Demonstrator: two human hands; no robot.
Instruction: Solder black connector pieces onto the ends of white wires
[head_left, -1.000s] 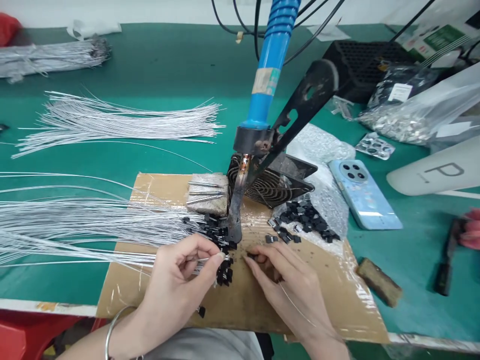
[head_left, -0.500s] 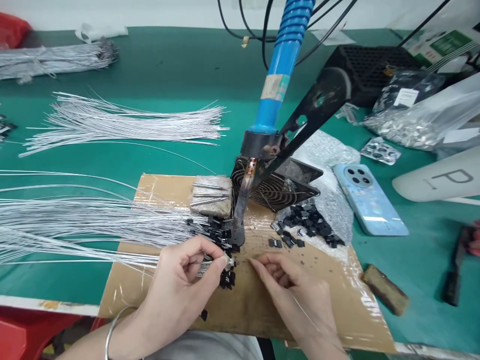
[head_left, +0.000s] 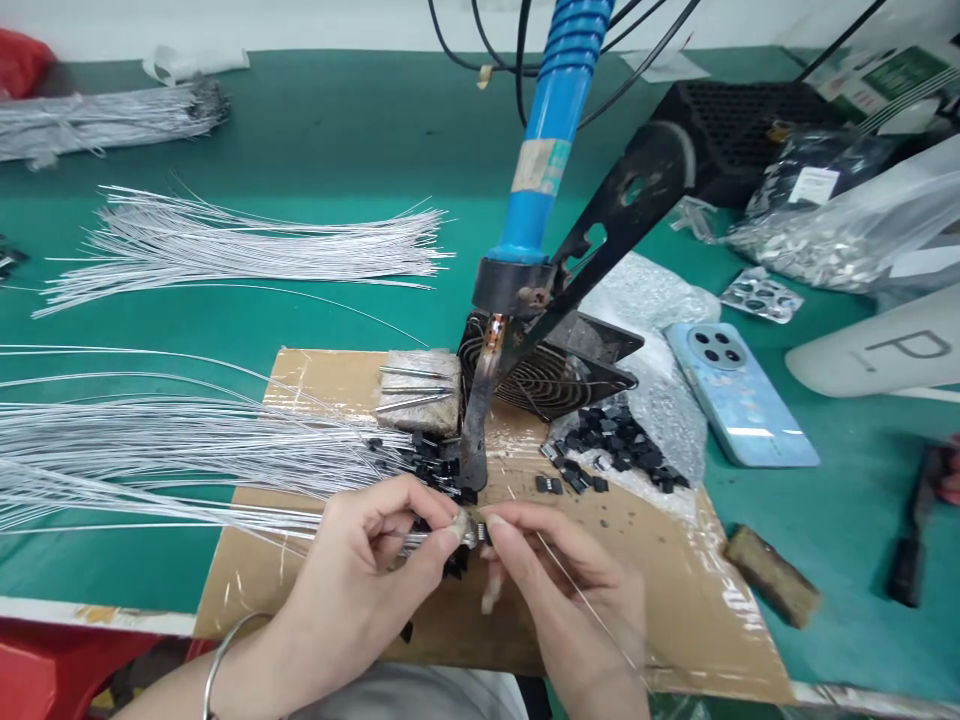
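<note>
My left hand (head_left: 382, 570) is closed, thumb and forefinger pinching the end of some thin white wires (head_left: 285, 518) that run in from the left. Just beyond its fingertips is a small black connector (head_left: 484, 534) with metal contacts, gripped by the thumb and forefinger of my right hand (head_left: 562, 590). A thin silvery strand (head_left: 581, 595), apparently solder wire, passes across the right hand's fingers. Above both hands, a soldering iron (head_left: 478, 410) with a blue handle points down from a black stand. Black connectors (head_left: 431, 465) on wire ends lie behind my left fingers.
Loose black connectors (head_left: 619, 445) lie on bubble wrap to the right. A fan (head_left: 540, 375) stands behind the iron, beside a sponge block (head_left: 420, 395) with metal tips. Cardboard (head_left: 675, 610) covers the front. A phone (head_left: 739, 395) and a white wire bundle (head_left: 255, 240) lie farther out.
My right hand has moved left and slightly up, bringing its fingertips up to my left fingertips. The black connector now shows between them. My left hand has barely moved.
</note>
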